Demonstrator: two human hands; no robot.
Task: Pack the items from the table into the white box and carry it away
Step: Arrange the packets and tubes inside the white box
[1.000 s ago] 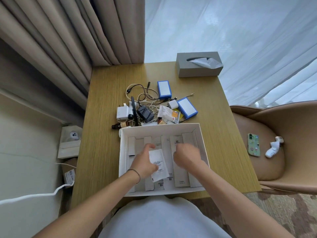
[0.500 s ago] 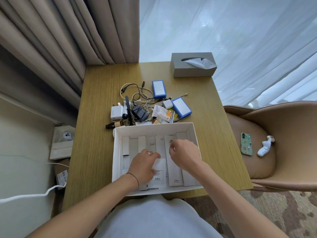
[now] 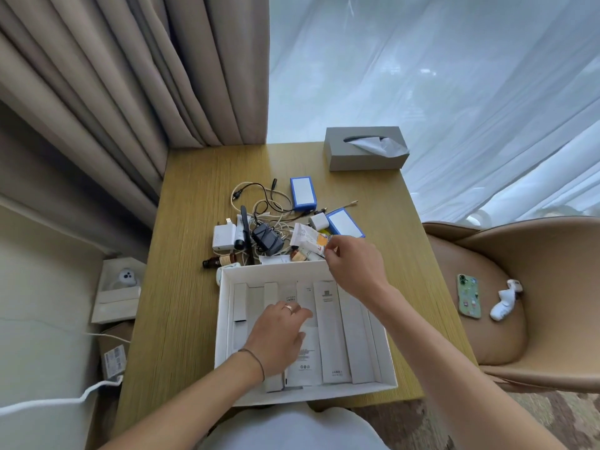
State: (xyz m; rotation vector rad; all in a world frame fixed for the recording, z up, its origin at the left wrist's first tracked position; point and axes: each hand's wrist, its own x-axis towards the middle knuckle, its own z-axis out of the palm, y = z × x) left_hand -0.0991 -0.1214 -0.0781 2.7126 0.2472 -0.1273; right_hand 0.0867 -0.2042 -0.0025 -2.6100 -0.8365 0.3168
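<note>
While my left hand (image 3: 279,339) is lying spread on the slim cartons inside the white cardboard box (image 3: 388,362) at the wooden table's (image 3: 191,287) near edge, my right hand (image 3: 354,267) is pinching the white-and-orange crinkly sachet (image 3: 306,238) just beyond the box's far wall; it looks light and floppy, so I'm gripping its end.

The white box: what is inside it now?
The white box holds long white cartons lying side by side. The left hand rests flat on them and hides those beneath it. Its bottom cannot be seen.
</note>
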